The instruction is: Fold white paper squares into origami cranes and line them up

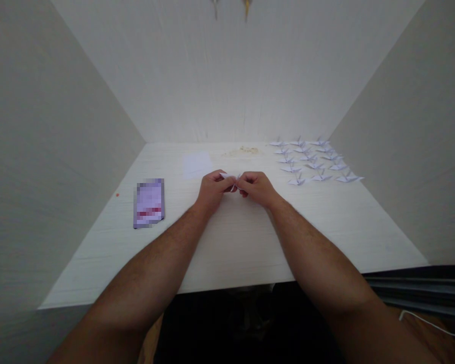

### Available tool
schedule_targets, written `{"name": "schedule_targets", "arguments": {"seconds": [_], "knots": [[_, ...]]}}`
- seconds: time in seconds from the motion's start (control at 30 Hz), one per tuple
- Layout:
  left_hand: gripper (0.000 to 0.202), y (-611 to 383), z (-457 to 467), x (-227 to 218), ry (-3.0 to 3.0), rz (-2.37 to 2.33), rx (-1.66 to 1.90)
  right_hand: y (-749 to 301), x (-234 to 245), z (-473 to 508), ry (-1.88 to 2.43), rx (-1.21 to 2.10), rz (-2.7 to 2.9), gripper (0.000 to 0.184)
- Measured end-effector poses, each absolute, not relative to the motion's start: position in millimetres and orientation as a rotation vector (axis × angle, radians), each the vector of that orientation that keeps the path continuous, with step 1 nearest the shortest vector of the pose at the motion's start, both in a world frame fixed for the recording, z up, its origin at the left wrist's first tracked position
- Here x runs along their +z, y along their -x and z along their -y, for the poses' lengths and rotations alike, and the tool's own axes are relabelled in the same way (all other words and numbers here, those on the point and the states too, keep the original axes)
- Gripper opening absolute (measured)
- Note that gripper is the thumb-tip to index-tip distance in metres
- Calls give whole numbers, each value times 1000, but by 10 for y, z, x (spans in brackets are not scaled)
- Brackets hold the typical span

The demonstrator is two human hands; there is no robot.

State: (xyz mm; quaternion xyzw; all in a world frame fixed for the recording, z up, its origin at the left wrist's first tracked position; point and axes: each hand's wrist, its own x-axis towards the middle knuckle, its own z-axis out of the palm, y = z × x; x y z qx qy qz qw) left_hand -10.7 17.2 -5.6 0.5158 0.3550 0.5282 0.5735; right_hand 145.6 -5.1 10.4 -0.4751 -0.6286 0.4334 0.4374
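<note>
My left hand (211, 191) and my right hand (257, 188) meet over the middle of the white table (231, 242). Both pinch a small piece of folded white paper (231, 179) between fingertips, and most of it is hidden by the fingers. A loose square sheet of white paper (197, 164) lies flat just behind my left hand.
Several folded paper cranes (314, 161) stand in rows at the back right. A purple paper pack (149, 202) lies at the left, with a small red speck (117, 194) beyond it. Plain walls close in on three sides. Dark slats and a white cable (424, 318) sit lower right.
</note>
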Motion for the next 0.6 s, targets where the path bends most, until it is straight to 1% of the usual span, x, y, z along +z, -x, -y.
{"name": "schedule_targets", "arguments": {"seconds": [0.13,0.33,0.47,0.6], "knots": [[23,91,-154,-17,-1131,-868,1263,-1464,77,32,1198,1049,1549,33],[38,125,-156,42,-969,-870,1226,-1478,51,18,1152,1095,1496,28],[40,153,-170,50,-938,-848,1181,-1476,44,18,1129,1121,1484,27],[40,152,-188,31,-921,-848,1207,-1483,33,5,1095,1139,1440,29]]}}
